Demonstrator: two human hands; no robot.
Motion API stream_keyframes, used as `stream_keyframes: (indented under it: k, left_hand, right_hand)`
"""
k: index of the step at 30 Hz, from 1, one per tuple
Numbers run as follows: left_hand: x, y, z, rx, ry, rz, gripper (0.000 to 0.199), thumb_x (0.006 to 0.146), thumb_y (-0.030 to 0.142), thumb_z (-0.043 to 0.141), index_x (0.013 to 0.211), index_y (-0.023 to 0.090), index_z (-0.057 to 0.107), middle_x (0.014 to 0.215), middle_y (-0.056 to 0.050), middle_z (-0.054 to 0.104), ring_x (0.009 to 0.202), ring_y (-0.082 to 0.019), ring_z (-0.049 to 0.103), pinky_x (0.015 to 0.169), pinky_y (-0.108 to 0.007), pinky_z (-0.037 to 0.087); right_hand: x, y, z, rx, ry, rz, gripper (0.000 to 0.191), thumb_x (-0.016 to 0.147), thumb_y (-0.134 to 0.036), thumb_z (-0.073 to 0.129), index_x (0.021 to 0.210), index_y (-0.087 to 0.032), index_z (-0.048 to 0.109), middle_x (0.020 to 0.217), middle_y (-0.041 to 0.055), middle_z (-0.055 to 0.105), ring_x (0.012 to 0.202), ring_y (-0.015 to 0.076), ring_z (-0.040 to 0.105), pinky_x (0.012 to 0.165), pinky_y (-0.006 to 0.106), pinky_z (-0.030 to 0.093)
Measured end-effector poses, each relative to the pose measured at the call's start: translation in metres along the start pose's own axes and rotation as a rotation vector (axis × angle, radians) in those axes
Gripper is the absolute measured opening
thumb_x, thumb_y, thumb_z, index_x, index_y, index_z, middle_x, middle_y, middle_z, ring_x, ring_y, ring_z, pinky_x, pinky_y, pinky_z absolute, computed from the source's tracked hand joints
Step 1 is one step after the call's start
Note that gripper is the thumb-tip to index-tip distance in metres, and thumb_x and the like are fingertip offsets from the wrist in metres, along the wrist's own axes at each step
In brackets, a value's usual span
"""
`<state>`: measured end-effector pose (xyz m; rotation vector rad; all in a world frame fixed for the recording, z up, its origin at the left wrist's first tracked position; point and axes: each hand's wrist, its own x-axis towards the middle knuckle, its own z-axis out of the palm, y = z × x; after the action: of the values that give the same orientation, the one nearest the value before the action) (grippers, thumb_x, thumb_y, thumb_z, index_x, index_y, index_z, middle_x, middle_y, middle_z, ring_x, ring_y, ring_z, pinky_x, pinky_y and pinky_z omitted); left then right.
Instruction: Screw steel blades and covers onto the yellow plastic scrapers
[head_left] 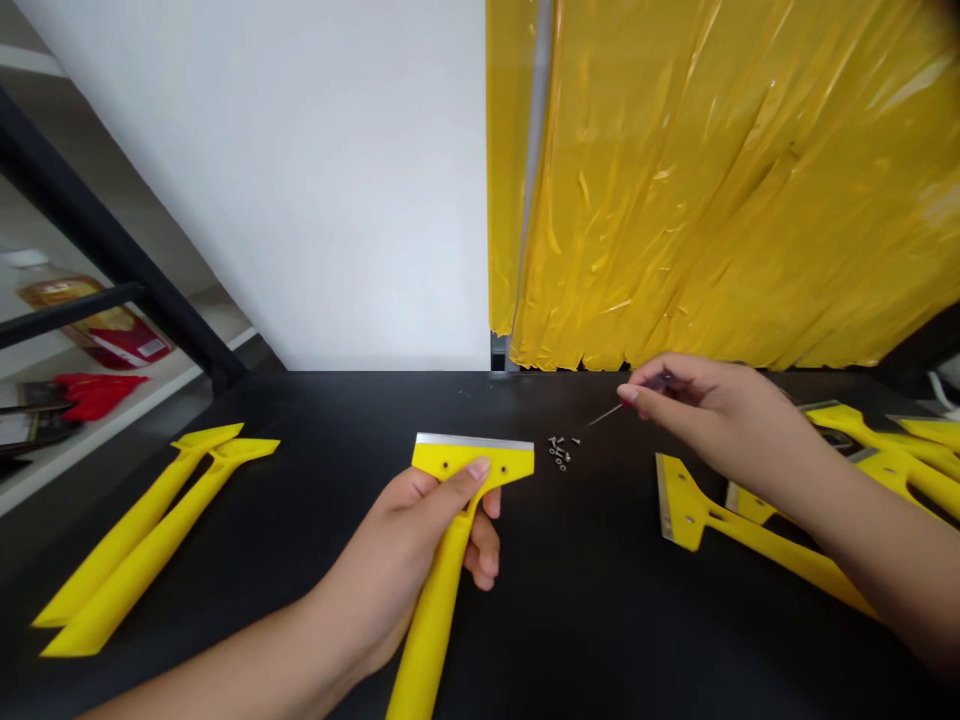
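Observation:
My left hand (pixel 431 530) is wrapped round a yellow scraper (pixel 429 640), its thumb pressed on the head between two small holes. A metal blade (pixel 474 440) runs along the scraper's top edge. My right hand (pixel 697 400) is closed on a screwdriver with a thin metal shaft (pixel 604 414); the fingers hide most of its handle. The shaft points down and left towards a small pile of screws and nuts (pixel 559 452) on the black table, its tip apart from them.
Two yellow scraper handles (pixel 142 530) lie at the left, with no blade visible. Several bladed yellow scrapers (pixel 682 505) lie at the right, partly behind my right forearm. A white panel (pixel 337 180) and yellow plastic sheeting (pixel 720 200) stand behind the black table (pixel 315 430). Shelves hold a bottle (pixel 112 335).

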<state>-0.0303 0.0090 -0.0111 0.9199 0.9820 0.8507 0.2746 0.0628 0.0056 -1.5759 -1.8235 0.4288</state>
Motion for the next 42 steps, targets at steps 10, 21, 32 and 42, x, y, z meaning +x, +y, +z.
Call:
stream_keyframes:
  k: [10, 21, 32, 42]
  left_hand:
    - [-0.003, 0.002, 0.0, -0.034, 0.0, -0.059, 0.039, 0.098, 0.048, 0.066, 0.074, 0.018, 0.06, 0.048, 0.005, 0.041, 0.045, -0.008, 0.033, 0.047, -0.021, 0.03]
    - [-0.004, 0.003, 0.003, -0.064, 0.017, -0.05, 0.033, 0.098, 0.042, 0.061, 0.075, 0.019, 0.059, 0.048, 0.004, 0.042, 0.044, -0.009, 0.031, 0.045, -0.022, 0.028]
    - [-0.002, 0.002, 0.0, -0.088, -0.003, -0.064, 0.036, 0.099, 0.04, 0.061, 0.072, 0.017, 0.063, 0.047, 0.004, 0.042, 0.044, -0.009, 0.031, 0.045, -0.023, 0.028]
    - [-0.009, 0.002, 0.004, -0.093, -0.037, -0.041, 0.036, 0.098, 0.043, 0.065, 0.075, 0.015, 0.065, 0.049, 0.002, 0.047, 0.047, -0.01, 0.037, 0.05, -0.023, 0.031]
  right_hand:
    - [-0.003, -0.008, 0.014, -0.118, -0.08, -0.069, 0.029, 0.099, -0.052, 0.058, 0.087, -0.026, 0.061, 0.065, -0.0016, 0.059, 0.057, 0.0157, 0.049, 0.056, 0.032, 0.034]
    - [-0.005, -0.002, 0.018, -0.112, -0.078, -0.074, 0.031, 0.101, -0.055, 0.057, 0.091, -0.027, 0.062, 0.068, -0.0026, 0.061, 0.059, 0.0151, 0.049, 0.056, 0.031, 0.035]
    - [-0.007, -0.009, 0.011, -0.151, -0.034, -0.161, 0.026, 0.101, -0.049, 0.056, 0.088, -0.027, 0.062, 0.067, -0.0037, 0.061, 0.059, 0.015, 0.052, 0.057, 0.031, 0.038]
    - [-0.014, -0.022, 0.005, -0.197, -0.06, -0.207, 0.022, 0.101, -0.042, 0.055, 0.086, -0.026, 0.059, 0.062, -0.0055, 0.058, 0.055, 0.0138, 0.054, 0.053, 0.03, 0.039]
